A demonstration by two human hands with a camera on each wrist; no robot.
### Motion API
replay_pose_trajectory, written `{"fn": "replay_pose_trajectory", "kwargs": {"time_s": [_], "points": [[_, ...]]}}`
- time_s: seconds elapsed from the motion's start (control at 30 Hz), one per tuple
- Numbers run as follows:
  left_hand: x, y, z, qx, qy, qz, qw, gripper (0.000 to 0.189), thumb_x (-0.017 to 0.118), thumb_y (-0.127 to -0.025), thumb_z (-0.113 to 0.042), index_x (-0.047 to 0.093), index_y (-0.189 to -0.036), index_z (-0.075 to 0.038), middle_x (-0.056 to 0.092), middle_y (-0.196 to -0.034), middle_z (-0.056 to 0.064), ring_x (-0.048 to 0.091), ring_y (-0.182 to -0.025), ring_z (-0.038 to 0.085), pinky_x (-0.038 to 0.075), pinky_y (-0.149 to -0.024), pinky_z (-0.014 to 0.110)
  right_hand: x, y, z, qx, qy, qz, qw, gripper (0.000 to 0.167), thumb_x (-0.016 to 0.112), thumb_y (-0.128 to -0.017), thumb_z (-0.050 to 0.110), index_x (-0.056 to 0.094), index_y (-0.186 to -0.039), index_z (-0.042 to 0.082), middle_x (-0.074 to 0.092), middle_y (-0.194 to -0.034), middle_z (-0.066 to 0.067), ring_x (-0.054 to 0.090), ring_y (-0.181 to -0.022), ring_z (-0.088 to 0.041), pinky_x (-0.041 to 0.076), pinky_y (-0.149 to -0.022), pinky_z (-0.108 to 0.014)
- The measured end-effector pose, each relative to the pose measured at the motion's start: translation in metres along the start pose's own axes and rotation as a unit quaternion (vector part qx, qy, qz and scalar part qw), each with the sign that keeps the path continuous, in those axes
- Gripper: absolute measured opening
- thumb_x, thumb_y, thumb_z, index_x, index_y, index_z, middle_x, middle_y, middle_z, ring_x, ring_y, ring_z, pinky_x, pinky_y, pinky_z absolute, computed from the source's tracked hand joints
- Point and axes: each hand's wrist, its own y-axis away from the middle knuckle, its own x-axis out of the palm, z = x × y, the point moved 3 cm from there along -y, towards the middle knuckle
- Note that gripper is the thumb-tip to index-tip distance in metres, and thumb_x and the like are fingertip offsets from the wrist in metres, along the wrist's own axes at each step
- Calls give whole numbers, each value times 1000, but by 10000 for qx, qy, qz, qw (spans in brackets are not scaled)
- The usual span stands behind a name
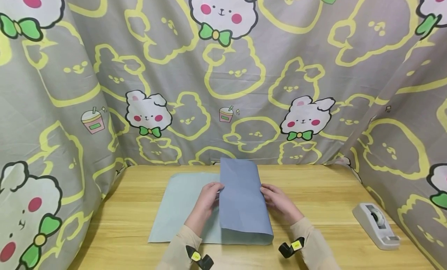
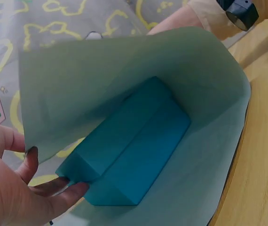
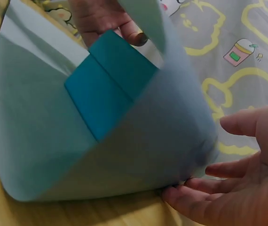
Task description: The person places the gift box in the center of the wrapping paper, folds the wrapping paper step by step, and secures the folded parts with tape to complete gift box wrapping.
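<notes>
A large sheet of wrapping paper (image 1: 241, 196), blue-grey outside and pale green inside, is bent over from the right in a loose curve. Inside the curve is a teal box (image 2: 138, 150), which the raised flap hides in the head view. My left hand (image 1: 208, 198) pinches the flap's free edge, while its lower fingers touch the box's end. On the right, my right hand (image 1: 279, 200) has its fingertips against the outside of the fold, low near the table, with the thumb (image 3: 240, 123) apart from the paper.
A white tape dispenser (image 1: 377, 225) stands at the right side of the wooden table (image 1: 314, 184). The sheet's flat pale green part (image 1: 181, 200) lies to the left. A patterned grey curtain (image 1: 244, 107) hangs behind the table and along both sides.
</notes>
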Motion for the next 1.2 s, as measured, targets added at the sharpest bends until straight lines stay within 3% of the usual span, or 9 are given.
{"fn": "replay_pose_trajectory", "kwargs": {"time_s": [0.27, 0.43, 0.67, 0.9, 1.2], "points": [[-3, -6, 6, -156, 361, 181, 9991, 17, 54, -89, -17, 60, -97, -4, 61, -92, 1, 57, -79, 13, 49, -70, 25, 3, 0, -4, 149, -45, -44, 9999, 59, 48, -102, 29, 32, -148, -4, 46, -143, -30, 47, -132, -43, 37, -111, -55], [-4, -6, 7, -175, 479, 319, 9982, 18, 53, -90, -18, 60, -98, -3, 59, -102, 4, 59, -83, 15, 50, -68, 24, 3, 0, -3, 158, -125, -17, 9998, 58, 47, -102, 27, 30, -149, -4, 47, -143, -29, 49, -131, -39, 39, -110, -52], [-6, -10, 11, -243, 474, 391, 9978, 10, 53, -88, -16, 57, -91, -7, 57, -100, 4, 58, -76, 14, 40, -55, 22, 4, 0, -4, 124, -227, -5, 9997, 58, 49, -102, 29, 31, -148, -1, 47, -143, -27, 52, -128, -33, 42, -106, -49], [-8, -12, 16, -255, 523, 363, 9976, 8, 55, -86, -14, 57, -88, -7, 60, -104, 6, 61, -82, 16, 53, -66, 27, 3, 1, -5, 109, -238, 42, 9996, 60, 50, -101, 28, 29, -150, 0, 44, -146, -27, 51, -130, -35, 41, -107, -51], [-11, -15, 21, -236, 774, 490, 9955, 12, 55, -85, -11, 52, -74, -13, 60, -90, 0, 61, -80, 14, 54, -68, 28, 4, -2, -8, 124, -305, 5, 9995, 59, 49, -102, 26, 28, -151, 0, 41, -149, -26, 50, -129, -33, 42, -106, -49]]}}
